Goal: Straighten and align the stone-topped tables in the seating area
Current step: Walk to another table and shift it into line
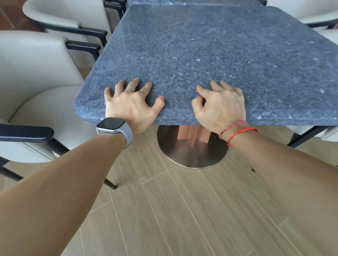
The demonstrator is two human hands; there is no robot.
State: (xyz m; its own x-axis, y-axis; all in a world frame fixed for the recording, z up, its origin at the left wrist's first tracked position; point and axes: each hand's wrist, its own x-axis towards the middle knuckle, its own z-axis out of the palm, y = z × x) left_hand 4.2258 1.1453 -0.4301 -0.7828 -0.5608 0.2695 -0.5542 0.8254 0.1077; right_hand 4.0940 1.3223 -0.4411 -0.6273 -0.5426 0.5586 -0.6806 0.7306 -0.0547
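A square table with a dark blue-grey speckled stone top (210,51) stands in front of me on a copper-coloured column and a round brushed-metal foot (192,153). My left hand (130,104) lies palm down on the top near its front left corner, fingers spread and the heel of the hand over the front edge. My right hand (222,104) rests the same way a little to the right, fingers spread on the stone. Neither hand wraps under the edge as far as I can see. A second stone top (192,1) shows just beyond the far edge.
Cream armchairs with black arms stand close on the left (36,76) and back left (67,20). More cream chairs sit at the right (311,12), one with a black leg (307,134) by the table. Pale wood-plank floor (182,210) lies below me.
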